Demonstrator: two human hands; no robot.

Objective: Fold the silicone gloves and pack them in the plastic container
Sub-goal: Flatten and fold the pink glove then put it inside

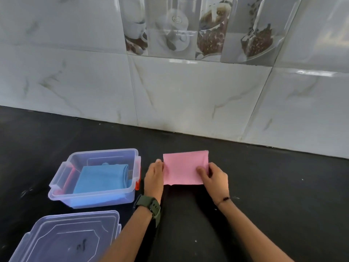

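Dark tabletop runs back to a tiled wall. Both hands pinch the folded pink glove: left hand at its left edge, right hand at its right. Keeping the fold tight should let it clear the plastic container rim and land on the blue glove; the lid lies clear, nearer the person.
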